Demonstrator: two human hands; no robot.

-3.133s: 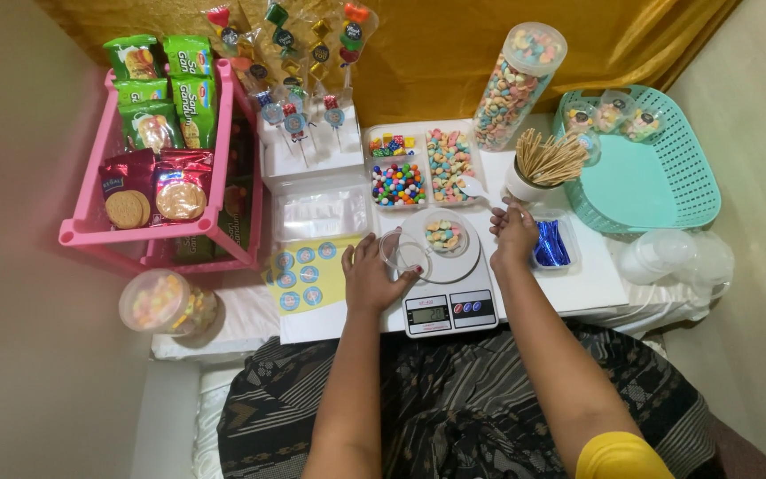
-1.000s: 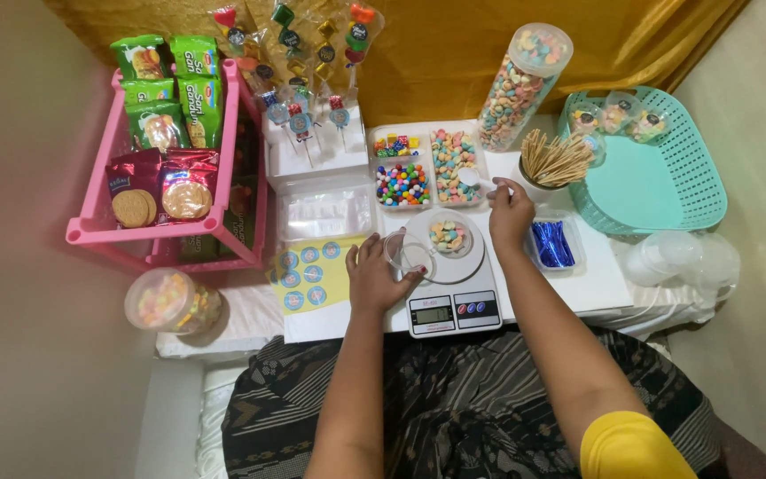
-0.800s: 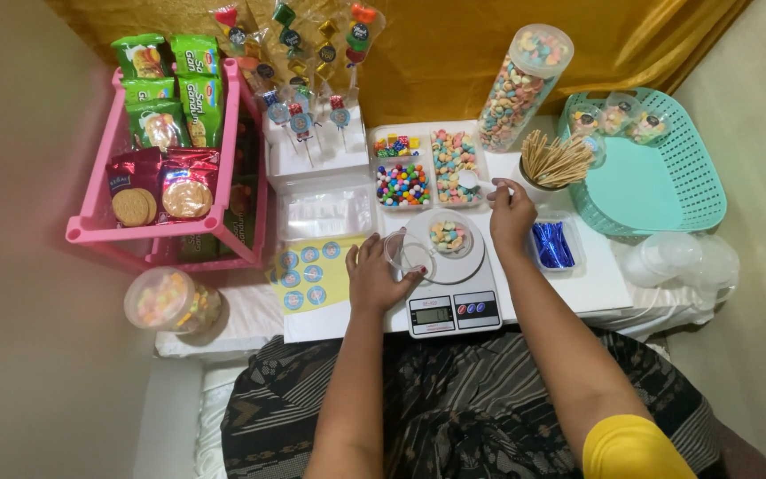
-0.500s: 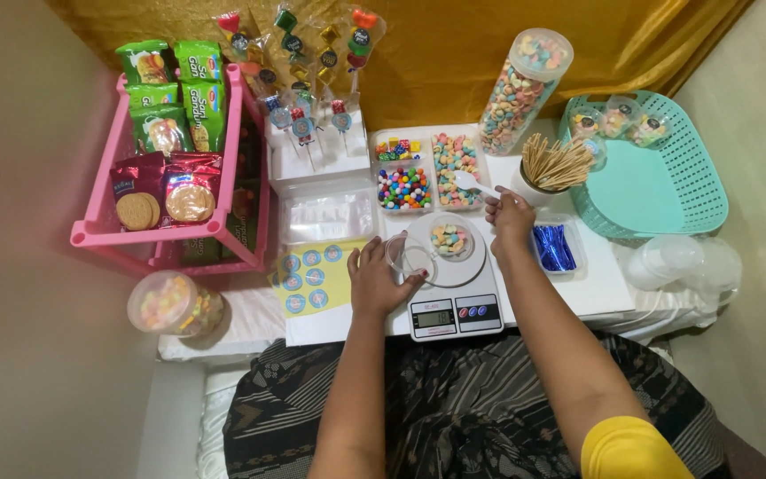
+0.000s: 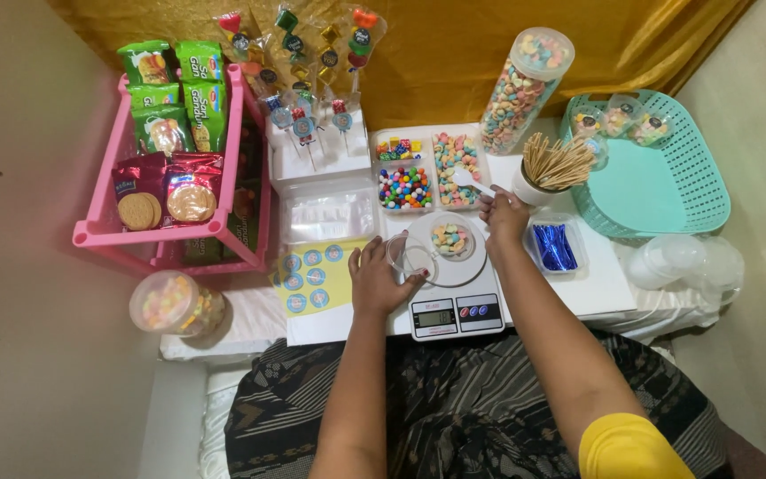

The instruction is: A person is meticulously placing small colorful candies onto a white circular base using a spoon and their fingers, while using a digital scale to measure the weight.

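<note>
— What has changed since a moment ago?

— The right hand (image 5: 504, 215) has come back from the cup of sticks toward the candy tray and now grips a small white spoon (image 5: 470, 181), whose bowl lies over the pastel candies. The left hand (image 5: 378, 279) has stayed put beside the scale.

— And the thing being filled?

— A small clear round cup (image 5: 449, 239) holding pastel candy pieces sits on the scale (image 5: 447, 288), on its round white plate. It lies between the two hands, just below the right one.

— What does the left hand do?

— It rests half open on the table, fingertips touching a clear round lid (image 5: 410, 259) at the plate's edge. Whether it pinches the lid I cannot tell.

— What lies around them?

— A divided white tray (image 5: 427, 168) of glossy coloured balls and chalky pastel bits, a cup of wooden sticks (image 5: 553, 167), a dish of shiny blue twist ties (image 5: 556, 247), a yellow sheet of round stickers (image 5: 312, 270), a woven teal basket (image 5: 667, 177) and a pink wire rack (image 5: 175, 226) of snack packets.

— Anything hard to read?

— The scale's display is too small to make out.
</note>
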